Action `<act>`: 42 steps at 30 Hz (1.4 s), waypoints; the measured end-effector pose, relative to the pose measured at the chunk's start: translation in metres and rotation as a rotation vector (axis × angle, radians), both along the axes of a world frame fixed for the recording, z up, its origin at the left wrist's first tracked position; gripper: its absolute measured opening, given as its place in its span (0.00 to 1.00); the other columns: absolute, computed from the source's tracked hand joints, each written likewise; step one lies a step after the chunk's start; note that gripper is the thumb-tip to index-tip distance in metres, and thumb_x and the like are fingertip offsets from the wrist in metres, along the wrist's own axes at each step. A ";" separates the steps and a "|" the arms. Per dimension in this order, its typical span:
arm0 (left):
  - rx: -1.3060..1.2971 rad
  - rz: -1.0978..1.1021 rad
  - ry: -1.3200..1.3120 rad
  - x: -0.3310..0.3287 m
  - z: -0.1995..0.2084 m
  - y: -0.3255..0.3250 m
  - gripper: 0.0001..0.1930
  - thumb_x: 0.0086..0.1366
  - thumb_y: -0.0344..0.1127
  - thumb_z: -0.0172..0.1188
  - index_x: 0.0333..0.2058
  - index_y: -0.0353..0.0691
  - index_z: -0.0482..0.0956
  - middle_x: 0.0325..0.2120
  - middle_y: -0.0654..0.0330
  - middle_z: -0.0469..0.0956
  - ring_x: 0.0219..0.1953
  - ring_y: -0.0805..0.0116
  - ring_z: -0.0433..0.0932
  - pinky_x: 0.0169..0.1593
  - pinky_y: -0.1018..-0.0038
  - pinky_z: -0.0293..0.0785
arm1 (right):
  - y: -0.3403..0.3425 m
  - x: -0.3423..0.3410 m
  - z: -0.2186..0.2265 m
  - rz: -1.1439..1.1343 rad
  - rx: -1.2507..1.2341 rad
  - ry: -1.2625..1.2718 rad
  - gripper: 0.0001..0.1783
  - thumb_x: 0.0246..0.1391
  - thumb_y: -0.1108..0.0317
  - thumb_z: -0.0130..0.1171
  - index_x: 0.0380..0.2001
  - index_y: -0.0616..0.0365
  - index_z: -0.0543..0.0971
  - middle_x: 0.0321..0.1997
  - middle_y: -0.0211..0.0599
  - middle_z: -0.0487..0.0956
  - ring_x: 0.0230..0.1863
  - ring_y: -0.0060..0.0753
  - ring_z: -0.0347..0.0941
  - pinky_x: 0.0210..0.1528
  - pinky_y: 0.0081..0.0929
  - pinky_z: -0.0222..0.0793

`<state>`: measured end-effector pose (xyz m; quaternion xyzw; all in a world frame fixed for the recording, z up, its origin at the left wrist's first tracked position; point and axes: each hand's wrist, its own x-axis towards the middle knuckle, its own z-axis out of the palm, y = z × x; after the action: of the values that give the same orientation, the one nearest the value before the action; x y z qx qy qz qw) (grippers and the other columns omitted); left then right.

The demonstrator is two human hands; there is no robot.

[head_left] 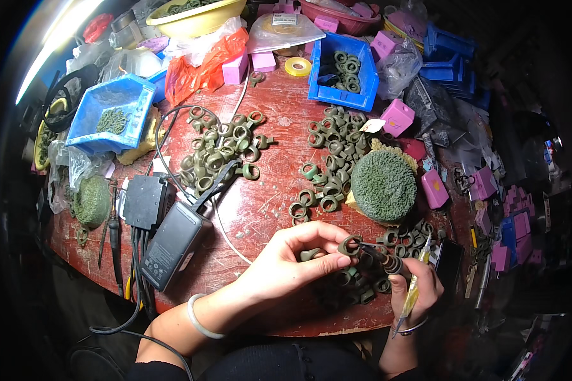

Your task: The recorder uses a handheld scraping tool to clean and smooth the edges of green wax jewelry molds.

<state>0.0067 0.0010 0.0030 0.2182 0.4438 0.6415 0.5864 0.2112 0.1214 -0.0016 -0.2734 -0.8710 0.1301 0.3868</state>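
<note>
My left hand [292, 257] pinches a dark green ring [347, 246] between thumb and fingers. A second ring [309, 254] shows within the curl of the same hand. My right hand [426, 287] grips a dark pen-like tool [393, 264], its thin tip at or very near the pinched ring; whether they touch I cannot tell. A slim pointed tool with a yellow-wrapped handle [412, 297] also lies across the right fingers. Below and beside both hands, many similar rings [365, 295] rest on the red tabletop [267, 203].
Ring heaps [219, 149] lie left of centre and toward the right. A round green textured pad [383, 185] stands near my right hand. Blue bins [343, 98] and pink blocks [397, 119] line the back. A black power adapter [177, 244] with cables sits left.
</note>
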 end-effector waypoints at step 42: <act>0.076 -0.010 -0.011 -0.005 0.000 -0.003 0.14 0.61 0.22 0.61 0.44 0.40 0.74 0.38 0.63 0.79 0.44 0.70 0.81 0.44 0.75 0.80 | 0.189 0.110 -0.026 -0.560 -0.007 -0.573 0.13 0.60 0.67 0.55 0.46 0.58 0.70 0.33 0.59 0.76 0.37 0.63 0.73 0.35 0.48 0.67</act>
<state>0.0016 -0.0022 0.0033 0.2390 0.4151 0.6561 0.5832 0.3207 0.3100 -0.0278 -0.5269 -0.8349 -0.0589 0.1479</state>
